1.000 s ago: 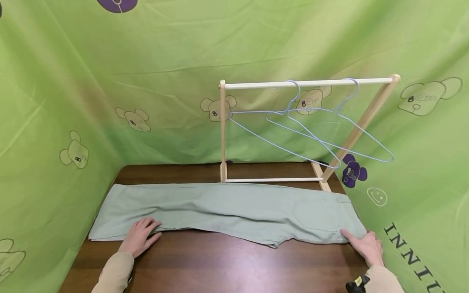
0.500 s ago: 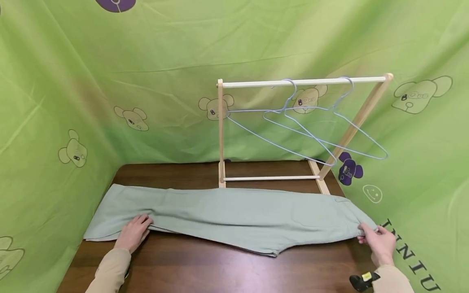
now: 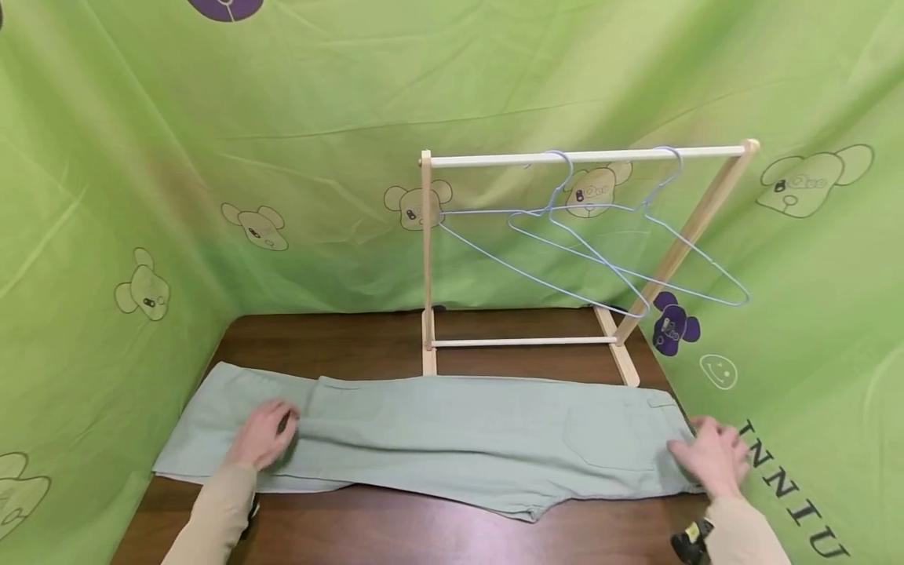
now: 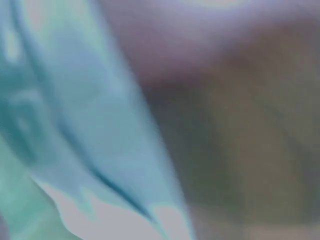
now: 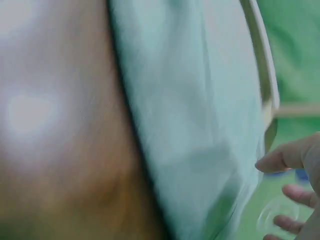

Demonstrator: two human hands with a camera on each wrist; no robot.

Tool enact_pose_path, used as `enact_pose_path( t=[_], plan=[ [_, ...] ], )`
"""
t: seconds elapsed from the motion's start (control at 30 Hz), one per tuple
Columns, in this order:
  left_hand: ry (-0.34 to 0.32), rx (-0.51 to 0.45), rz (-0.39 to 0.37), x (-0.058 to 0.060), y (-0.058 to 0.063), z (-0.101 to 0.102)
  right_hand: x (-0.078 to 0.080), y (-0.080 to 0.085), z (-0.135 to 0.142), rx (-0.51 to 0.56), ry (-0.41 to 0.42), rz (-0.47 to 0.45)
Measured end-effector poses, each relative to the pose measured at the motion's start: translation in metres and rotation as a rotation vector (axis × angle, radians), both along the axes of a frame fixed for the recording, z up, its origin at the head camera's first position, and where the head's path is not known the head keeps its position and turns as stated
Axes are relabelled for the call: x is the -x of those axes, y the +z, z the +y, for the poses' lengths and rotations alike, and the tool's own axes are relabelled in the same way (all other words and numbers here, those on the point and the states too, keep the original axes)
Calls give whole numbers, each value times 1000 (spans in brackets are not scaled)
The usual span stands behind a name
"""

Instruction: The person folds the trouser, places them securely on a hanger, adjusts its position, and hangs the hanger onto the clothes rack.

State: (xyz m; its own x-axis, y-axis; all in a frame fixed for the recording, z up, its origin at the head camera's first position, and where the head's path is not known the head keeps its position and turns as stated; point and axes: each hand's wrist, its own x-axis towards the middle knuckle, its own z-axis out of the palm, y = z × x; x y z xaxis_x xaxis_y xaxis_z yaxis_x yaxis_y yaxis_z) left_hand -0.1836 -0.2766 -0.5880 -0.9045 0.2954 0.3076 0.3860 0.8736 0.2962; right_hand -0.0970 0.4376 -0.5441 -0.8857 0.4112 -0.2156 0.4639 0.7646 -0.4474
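Observation:
Pale green trousers point(image 3: 459, 431), folded lengthwise, stretch across the table with the waistband at the right and the leg hems at the left. My left hand point(image 3: 263, 433) is over the lower legs, its fingers loosely bent with a gap below the thumb and no cloth pinched. At the waistband end is my right hand point(image 3: 713, 455), thumb and fingers spread apart. In the right wrist view the fingers point(image 5: 300, 195) show beside the cloth, holding nothing. The left wrist view is blurred and shows the trouser edge point(image 4: 100, 115).
Behind the trousers stands a wooden rack point(image 3: 428, 267) with a white top rail point(image 3: 487, 161). Two lilac wire hangers point(image 3: 600, 259) hang from it. The brown tabletop point(image 3: 424, 541) meets green printed curtains point(image 3: 318, 118) at the back and sides.
The trousers have shifted slightly toward me, and their lower leg layers now spread apart at the near edge. Both hands have let go of the cloth; the right moved left a little.

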Motion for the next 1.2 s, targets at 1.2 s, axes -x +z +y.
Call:
enact_pose_path(
  t=[1.2],
  plan=[
    [-133, 219, -20, 69, -1, 113, 124, -31, -112, -216, 592, 182]
  ],
)
